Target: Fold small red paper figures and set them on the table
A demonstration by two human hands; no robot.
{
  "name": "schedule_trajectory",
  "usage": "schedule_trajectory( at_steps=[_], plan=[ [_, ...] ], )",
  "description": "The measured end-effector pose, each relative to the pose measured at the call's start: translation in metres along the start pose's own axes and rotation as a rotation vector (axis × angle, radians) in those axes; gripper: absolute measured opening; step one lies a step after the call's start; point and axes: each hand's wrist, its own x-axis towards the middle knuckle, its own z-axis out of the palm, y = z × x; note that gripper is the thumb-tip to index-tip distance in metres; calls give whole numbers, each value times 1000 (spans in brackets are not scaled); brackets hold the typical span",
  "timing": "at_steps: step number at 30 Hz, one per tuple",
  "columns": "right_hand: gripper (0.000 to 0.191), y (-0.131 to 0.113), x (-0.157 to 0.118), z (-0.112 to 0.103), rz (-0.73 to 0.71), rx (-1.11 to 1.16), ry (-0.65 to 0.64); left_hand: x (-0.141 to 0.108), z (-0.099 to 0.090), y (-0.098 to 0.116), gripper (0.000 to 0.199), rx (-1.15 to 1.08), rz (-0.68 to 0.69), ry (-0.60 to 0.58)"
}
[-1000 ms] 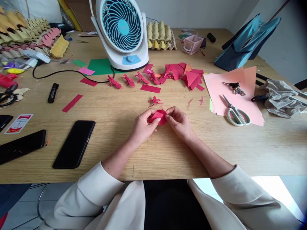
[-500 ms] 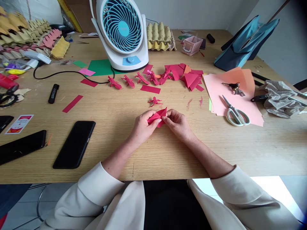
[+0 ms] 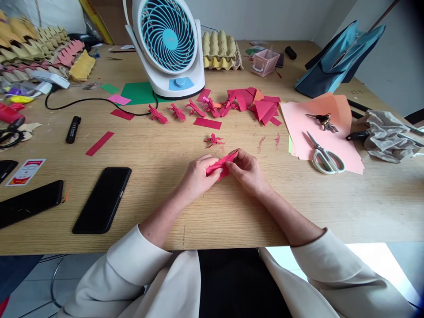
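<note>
A piece of folded red paper (image 3: 222, 165) is held between both hands above the middle of the table. My left hand (image 3: 198, 174) is closed on its left side, thumb on top. My right hand (image 3: 247, 171) pinches its right end, where a pointed tip sticks up. Fingers cover part of the folds. Just beyond my hands lies a small red folded paper figure (image 3: 213, 140) with thin limbs. Farther back, several similar red figures (image 3: 179, 112) form a row, leading to a pile of red paper pieces (image 3: 265, 109) on the right.
A white fan (image 3: 180, 84) stands at the back. Scissors (image 3: 327, 160) and keys lie on pink sheets (image 3: 298, 119) to the right, near a crumpled grey cloth (image 3: 387, 137). Phones (image 3: 102, 199), a black marker (image 3: 73, 129) and red strips (image 3: 100, 143) are on the left.
The folded paper has turned and flattened between my fingers, its tip now pointing more to the right. Both hands have shifted slightly and keep their hold.
</note>
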Motion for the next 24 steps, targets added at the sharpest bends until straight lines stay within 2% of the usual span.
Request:
schedule_trajectory(
  at_steps=[6,14,19,24],
  plan=[
    [14,-4,2,-3,10,17,16,0,-2,-1,15,43,41,-32],
    [12,-12,6,-10,26,49,104,-2,-1,-3,13,61,70,-75],
    [20,-13,9,-16,47,79,135,-2,-2,-1,18,58,46,-96],
    [30,-15,7,-16,41,115,142,-1,-4,3,19,-10,-8,-48]
  ],
)
